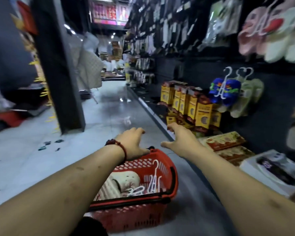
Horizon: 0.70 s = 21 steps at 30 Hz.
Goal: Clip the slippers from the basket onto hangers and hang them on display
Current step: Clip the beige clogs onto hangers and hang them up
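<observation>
A red plastic basket stands on the grey floor below my arms. Inside it lie cream slippers and white clip hangers. My left hand, a red bead bracelet on its wrist, is stretched out over the basket's far rim with fingers curled down and nothing in it. My right hand reaches forward beside it, fingers spread, empty. On the dark wall at right hang blue slippers and pale green slippers on white hangers. Pink and white slippers hang higher up.
Yellow boxes stand on the low shelf at right, with flat cartons and a white box nearer me. A dark pillar rises at left. The aisle floor runs ahead between the shelves.
</observation>
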Each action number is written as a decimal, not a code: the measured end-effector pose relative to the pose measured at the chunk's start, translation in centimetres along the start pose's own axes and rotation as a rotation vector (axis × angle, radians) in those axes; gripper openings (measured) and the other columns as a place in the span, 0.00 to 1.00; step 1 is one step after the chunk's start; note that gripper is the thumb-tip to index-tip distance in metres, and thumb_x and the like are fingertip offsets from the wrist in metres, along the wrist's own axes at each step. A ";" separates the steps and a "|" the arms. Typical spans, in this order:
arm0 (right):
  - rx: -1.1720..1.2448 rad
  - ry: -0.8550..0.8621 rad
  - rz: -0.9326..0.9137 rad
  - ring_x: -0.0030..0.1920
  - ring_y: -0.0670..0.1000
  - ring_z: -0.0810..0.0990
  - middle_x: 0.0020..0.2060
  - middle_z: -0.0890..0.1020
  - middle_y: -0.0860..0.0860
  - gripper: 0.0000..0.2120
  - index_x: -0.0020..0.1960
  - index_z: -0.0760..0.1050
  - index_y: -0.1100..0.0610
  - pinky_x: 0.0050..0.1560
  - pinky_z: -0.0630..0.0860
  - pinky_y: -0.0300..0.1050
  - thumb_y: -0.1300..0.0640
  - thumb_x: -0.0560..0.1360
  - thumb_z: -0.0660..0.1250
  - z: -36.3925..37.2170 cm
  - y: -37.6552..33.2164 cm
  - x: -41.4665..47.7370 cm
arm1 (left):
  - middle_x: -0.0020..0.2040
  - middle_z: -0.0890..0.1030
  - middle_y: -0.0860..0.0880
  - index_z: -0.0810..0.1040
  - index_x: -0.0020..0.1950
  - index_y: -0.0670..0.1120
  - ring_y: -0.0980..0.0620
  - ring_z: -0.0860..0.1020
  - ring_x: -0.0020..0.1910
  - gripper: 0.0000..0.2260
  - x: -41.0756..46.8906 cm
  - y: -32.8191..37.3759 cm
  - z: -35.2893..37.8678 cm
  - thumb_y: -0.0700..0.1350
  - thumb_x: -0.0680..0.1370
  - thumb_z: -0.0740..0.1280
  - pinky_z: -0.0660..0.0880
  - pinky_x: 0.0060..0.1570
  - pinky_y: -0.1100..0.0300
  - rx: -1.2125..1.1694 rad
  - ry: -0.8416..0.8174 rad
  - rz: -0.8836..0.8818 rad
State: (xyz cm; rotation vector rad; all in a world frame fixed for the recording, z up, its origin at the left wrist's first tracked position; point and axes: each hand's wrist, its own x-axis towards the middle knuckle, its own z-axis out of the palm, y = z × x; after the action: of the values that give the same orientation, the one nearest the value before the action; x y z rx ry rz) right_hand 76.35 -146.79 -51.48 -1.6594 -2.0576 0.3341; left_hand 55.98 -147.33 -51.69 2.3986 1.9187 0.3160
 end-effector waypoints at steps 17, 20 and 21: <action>0.085 -0.303 0.153 0.65 0.55 0.77 0.67 0.77 0.53 0.37 0.74 0.68 0.55 0.59 0.72 0.43 0.46 0.71 0.77 19.5 2.7 5.1 | 0.66 0.76 0.47 0.70 0.69 0.49 0.45 0.75 0.64 0.29 0.6 -16.1 16.8 0.57 0.72 0.72 0.73 0.63 0.50 -0.061 -0.286 -0.226; 0.022 -0.419 0.215 0.63 0.55 0.77 0.65 0.79 0.54 0.34 0.71 0.71 0.56 0.59 0.73 0.43 0.46 0.70 0.78 22.2 5.5 6.2 | 0.65 0.78 0.46 0.73 0.69 0.48 0.45 0.75 0.64 0.27 1.9 -18.0 19.0 0.55 0.72 0.73 0.73 0.62 0.54 -0.071 -0.365 -0.216; -0.004 -0.458 0.249 0.62 0.55 0.78 0.63 0.79 0.54 0.32 0.69 0.73 0.57 0.59 0.74 0.44 0.47 0.70 0.78 23.1 6.4 6.9 | 0.65 0.78 0.45 0.73 0.69 0.47 0.45 0.75 0.64 0.27 2.4 -18.5 19.6 0.54 0.73 0.73 0.73 0.62 0.55 -0.060 -0.389 -0.203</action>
State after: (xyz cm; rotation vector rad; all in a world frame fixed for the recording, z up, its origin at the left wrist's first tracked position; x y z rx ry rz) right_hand 69.16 -136.22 -72.87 -1.9890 -2.1549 0.8635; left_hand 42.50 -139.12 -73.67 2.0184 1.9103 -0.0972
